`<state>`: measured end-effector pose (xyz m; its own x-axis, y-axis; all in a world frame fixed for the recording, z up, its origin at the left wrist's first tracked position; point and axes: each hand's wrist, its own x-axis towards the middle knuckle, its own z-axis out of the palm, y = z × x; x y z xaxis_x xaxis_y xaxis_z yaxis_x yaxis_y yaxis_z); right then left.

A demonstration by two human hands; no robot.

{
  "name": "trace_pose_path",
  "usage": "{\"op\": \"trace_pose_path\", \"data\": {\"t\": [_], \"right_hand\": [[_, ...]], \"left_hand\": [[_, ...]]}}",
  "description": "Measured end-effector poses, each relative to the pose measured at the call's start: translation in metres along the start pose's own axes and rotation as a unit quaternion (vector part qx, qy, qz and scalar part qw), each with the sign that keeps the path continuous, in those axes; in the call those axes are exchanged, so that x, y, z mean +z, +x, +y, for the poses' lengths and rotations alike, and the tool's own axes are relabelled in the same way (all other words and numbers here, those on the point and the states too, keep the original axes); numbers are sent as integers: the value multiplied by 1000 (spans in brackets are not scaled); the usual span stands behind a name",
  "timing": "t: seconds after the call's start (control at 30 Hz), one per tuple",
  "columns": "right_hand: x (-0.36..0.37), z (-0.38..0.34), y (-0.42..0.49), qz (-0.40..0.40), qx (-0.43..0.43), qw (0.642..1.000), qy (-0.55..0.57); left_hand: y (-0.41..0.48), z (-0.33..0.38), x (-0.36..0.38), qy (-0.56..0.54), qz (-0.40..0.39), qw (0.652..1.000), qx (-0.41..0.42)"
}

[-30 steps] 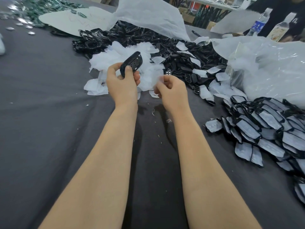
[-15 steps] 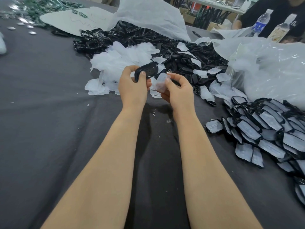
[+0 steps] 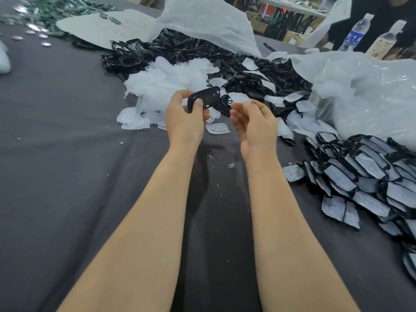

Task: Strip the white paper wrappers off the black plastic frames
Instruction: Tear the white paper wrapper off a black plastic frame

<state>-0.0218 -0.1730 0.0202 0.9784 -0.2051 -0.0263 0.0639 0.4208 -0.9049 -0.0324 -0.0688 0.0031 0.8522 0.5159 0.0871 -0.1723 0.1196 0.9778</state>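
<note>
The black frame (image 3: 206, 97) sits in my left hand (image 3: 183, 119) just above the centre of the picture, bare of paper, my thumb pressed over its near edge and my fingers curled behind it. My right hand (image 3: 255, 124) is beside it, apart, palm up with fingers loosely bent and nothing in the palm. One white wrapper (image 3: 218, 128) lies on the cloth between my hands. Beyond them is a pile of loose wrappers (image 3: 166, 84), and behind that a heap of stripped frames (image 3: 180, 49). At the right edge, frames in their paper (image 3: 364, 174) lie overlapped, running out of the picture.

Everything rests on a dark grey cloth (image 3: 67, 154) with small scraps on it. A clear plastic bag (image 3: 371, 93) bulges at upper right. Two bottles (image 3: 355, 33) and a person's dark sleeve (image 3: 382, 10) are in the top right corner, blurred. The green bits (image 3: 56, 7) at upper left are too small to make out.
</note>
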Motion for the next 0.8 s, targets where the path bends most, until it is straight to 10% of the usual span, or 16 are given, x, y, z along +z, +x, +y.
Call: {"op": "trace_pose_path", "data": {"t": [0.17,0.8], "right_hand": [[-1,0,1,-6,52,997,61],[0,4,-2,-79,-162,942,-284]], "left_hand": [[-1,1,0,0,-5,1000,-1],[0,-3,2,57,-56,996,31]]}}
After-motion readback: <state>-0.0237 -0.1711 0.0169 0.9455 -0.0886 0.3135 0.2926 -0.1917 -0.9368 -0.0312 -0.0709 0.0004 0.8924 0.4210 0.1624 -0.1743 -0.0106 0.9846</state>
